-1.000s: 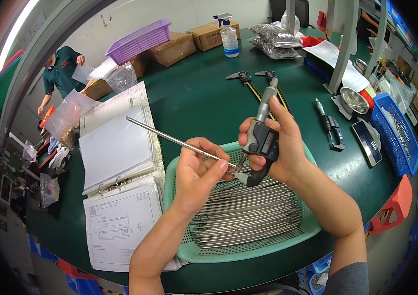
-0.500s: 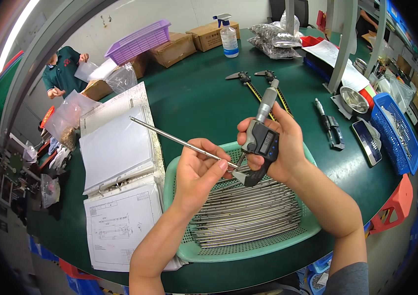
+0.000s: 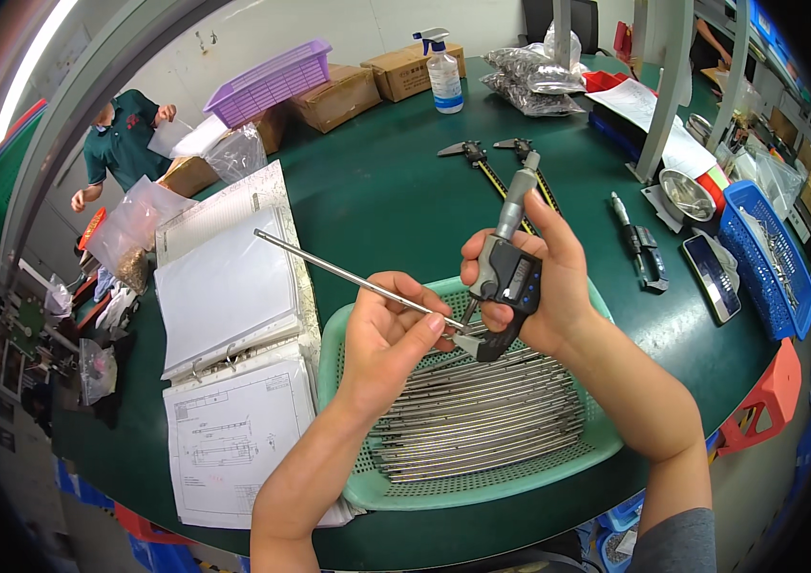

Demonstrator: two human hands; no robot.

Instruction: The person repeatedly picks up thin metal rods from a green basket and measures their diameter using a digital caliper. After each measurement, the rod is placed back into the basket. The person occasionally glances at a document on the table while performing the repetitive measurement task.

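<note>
Here, step in hand: measuring a thin metal rod (image 3: pixel 348 275) with a digital micrometer (image 3: pixel 504 277); I judge the reading is being taken or is about to be.
Left hand: the left hand (image 3: pixel 388 336) pinches the rod near its right end between thumb and fingers, the rest of the rod sticking up and away to the left over the open ring binder (image 3: pixel 226 286).
Right hand: the right hand (image 3: pixel 541 286) is wrapped around the micrometer's body, its screen facing the person, its thimble pointing up and away.
Where the rod is: its near end sits in or right at the micrometer's measuring gap, above the green basket (image 3: pixel 348 477); whether the faces already touch the rod I cannot tell.
Stock: many more alike rods (image 3: pixel 482 420) lie side by side in the basket, under both hands.
Nearby: a printed drawing sheet (image 3: pixel 233 444) lies below the binder; two calipers (image 3: pixel 482 162) lie on the green table (image 3: pixel 377 201) beyond the hands, a spray bottle (image 3: pixel 442 69) farther back.
Other people: a person in a green shirt (image 3: pixel 124 143) stands at the far left, well apart.
Next move, as I judge it: keep the rod square in the gap, close the spindle gently and read the screen; a tilted rod would give a false value.
</note>
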